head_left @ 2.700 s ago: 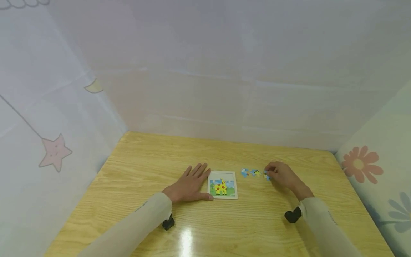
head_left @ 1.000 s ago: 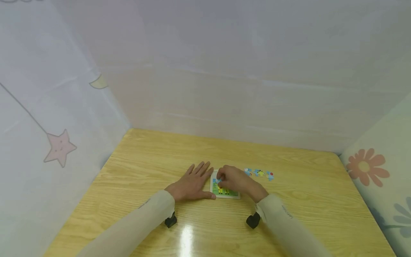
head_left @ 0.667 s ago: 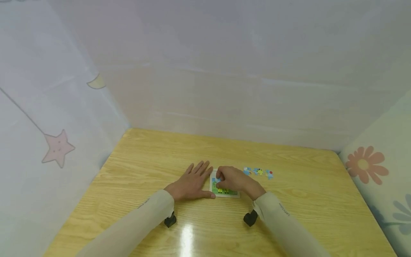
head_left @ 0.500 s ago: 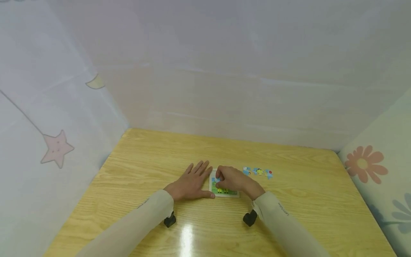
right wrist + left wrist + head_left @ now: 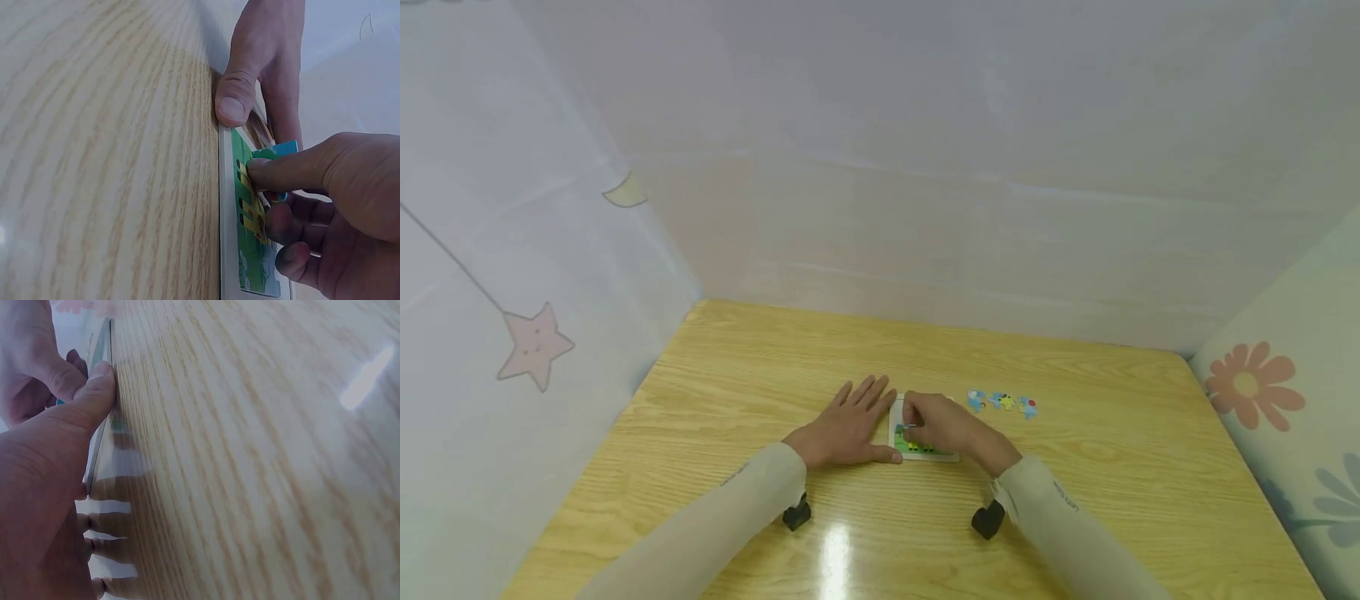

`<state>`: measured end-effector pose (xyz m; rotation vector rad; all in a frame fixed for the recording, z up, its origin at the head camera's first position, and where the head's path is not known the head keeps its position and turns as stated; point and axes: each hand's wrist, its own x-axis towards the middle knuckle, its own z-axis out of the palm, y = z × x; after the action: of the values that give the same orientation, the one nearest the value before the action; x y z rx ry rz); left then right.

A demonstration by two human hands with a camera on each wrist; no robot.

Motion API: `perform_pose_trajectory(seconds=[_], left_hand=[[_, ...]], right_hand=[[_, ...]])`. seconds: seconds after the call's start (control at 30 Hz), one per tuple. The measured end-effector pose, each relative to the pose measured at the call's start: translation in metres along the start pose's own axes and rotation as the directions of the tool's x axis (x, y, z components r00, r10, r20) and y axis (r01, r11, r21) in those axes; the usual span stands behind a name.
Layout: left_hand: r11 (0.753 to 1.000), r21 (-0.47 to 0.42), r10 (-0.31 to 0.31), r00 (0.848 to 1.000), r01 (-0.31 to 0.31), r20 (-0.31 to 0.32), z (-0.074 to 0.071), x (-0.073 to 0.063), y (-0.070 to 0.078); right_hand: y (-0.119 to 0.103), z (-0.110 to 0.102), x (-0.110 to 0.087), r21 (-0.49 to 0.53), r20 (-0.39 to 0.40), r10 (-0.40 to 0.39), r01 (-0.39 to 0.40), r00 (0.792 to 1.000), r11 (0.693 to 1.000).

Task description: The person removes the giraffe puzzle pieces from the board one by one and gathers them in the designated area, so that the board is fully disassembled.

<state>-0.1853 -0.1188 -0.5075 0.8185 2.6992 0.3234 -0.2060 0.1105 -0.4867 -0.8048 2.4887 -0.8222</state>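
A small jigsaw puzzle in a white frame (image 5: 892, 440) lies on the table, its giraffe picture mostly covered by my right hand (image 5: 943, 422). That hand pinches a blue and green puzzle piece (image 5: 286, 149) between thumb and curled fingers. In the right wrist view the piece stands tilted up from the puzzle's surface, and part of the giraffe picture (image 5: 250, 212) shows below it. My left hand (image 5: 844, 431) lies flat with straight, spread fingers along the frame's left side. Its thumb (image 5: 232, 107) touches the frame's near left corner.
Loose jigsaw pieces (image 5: 1007, 402) lie in a short row right of the frame, blue with yellow and red parts. The wooden table (image 5: 760, 358) meets pale printed cloth walls (image 5: 865, 233) at its back and sides.
My right hand has moved left from the loose pieces to the framed puzzle. In the last half second a blue piece has tilted up between its fingers. The left hand stays in place.
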Motion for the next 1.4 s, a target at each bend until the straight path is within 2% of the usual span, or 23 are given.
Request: perform_pose_trajectory(seconds=[0.1, 0.2, 0.33, 0.5, 0.77, 1.0, 1.27, 1.4], left_hand=[[1.000, 0.008, -0.003, 1.000, 0.003, -0.002, 0.000, 0.001, 0.000], [1.000, 0.011, -0.005, 1.000, 0.004, 0.006, -0.001, 0.000, 0.001], [1.000, -0.003, 0.007, 1.000, -0.007, 0.004, -0.005, -0.004, 0.004], [1.000, -0.011, 0.014, 1.000, -0.014, -0.009, -0.008, -0.006, 0.006], [1.000, -0.004, 0.007, 1.000, -0.007, -0.013, -0.007, -0.005, 0.007], [1.000, -0.009, -0.007, 1.000, 0.007, -0.013, -0.007, -0.004, 0.007], [1.000, -0.010, 0.001, 1.000, -0.001, -0.019, -0.007, -0.004, 0.007], [1.000, -0.004, 0.012, 1.000, -0.012, -0.017, -0.006, -0.004, 0.006]], right_hand=[[-0.001, 0.002, -0.001, -0.064, 0.001, -0.030, 0.030, 1.000, 0.997], [-0.003, 0.003, -0.001, -0.120, -0.008, -0.026, 0.024, 1.000, 0.993], [-0.005, 0.003, -0.002, -0.139, -0.013, -0.011, 0.009, 1.000, 0.990], [-0.003, 0.003, -0.004, -0.155, -0.016, -0.046, 0.043, 0.999, 0.987], [0.005, -0.007, -0.019, -0.026, -0.044, -0.032, 0.031, 0.999, 0.999], [0.019, -0.018, -0.039, 0.053, -0.123, 0.054, -0.048, 0.991, 0.997], [0.044, -0.029, -0.063, 0.056, -0.200, 0.046, -0.035, 0.979, 0.998], [0.056, -0.032, -0.073, 0.039, -0.218, 0.070, -0.063, 0.973, 0.997]])
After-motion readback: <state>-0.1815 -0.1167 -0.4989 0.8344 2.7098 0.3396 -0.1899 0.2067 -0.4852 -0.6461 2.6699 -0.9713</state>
